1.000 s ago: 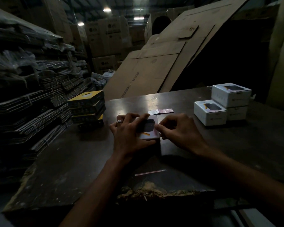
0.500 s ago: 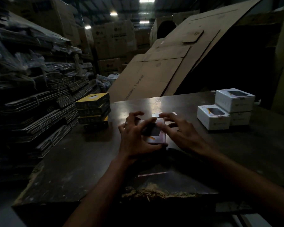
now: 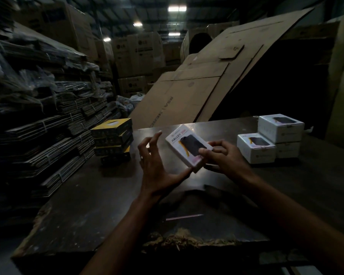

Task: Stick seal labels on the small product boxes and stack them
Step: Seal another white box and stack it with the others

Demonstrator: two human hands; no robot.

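Note:
A small white product box (image 3: 182,142) with a dark picture on its face is lifted above the dark table (image 3: 107,195) and tilted. My right hand (image 3: 220,159) grips its near right end, thumb on the face. My left hand (image 3: 157,165) is spread beside it, fingers apart, with only the thumb tip touching the box's near corner. At the right stands a stack of white boxes (image 3: 280,130), with one more white box (image 3: 255,147) in front of it.
A pile of yellow-and-black boxes (image 3: 112,141) sits at the table's left rear. A thin pink strip (image 3: 184,216) lies near the chipped front edge. Bundled flat cartons (image 3: 38,126) fill the left side; large cardboard sheets (image 3: 207,80) lean behind the table.
The white box has been lifted off the table and tilted up to the right in my right hand. My left hand has let go and opened. The view has tipped upward.

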